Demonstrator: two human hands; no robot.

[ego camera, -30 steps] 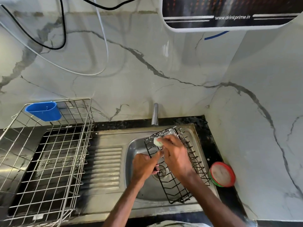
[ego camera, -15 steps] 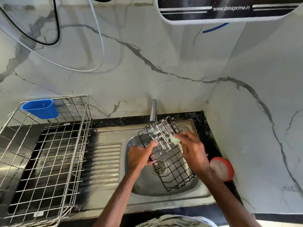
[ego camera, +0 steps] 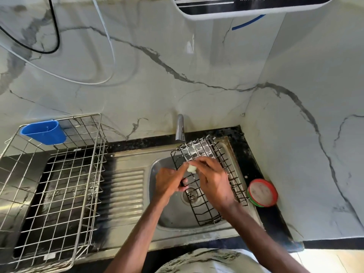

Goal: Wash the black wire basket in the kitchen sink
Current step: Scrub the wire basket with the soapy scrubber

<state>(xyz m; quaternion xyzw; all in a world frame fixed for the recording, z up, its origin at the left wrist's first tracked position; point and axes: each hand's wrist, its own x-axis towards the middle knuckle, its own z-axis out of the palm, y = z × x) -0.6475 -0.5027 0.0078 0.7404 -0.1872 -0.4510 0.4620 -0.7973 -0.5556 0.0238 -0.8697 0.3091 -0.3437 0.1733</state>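
Slid leftward over the mesh since half a second back: right hand (ego camera: 212, 180), now almost against left hand (ego camera: 168, 184). Boxed by sink (ego camera: 197, 232) walls, rack (ego camera: 55, 184) well apart to the left, red-rimmed lid (ego camera: 263, 192) just beside the right rim, tap (ego camera: 180, 128) just behind the far end; bare basin floor showing only front-left. Leaning tilted in the basin, basket (ego camera: 206, 209), far end up by the tap; left edge wire gripped in the left hand, pale pad (ego camera: 192, 169) pinched by right fingers against the mesh just beside it.
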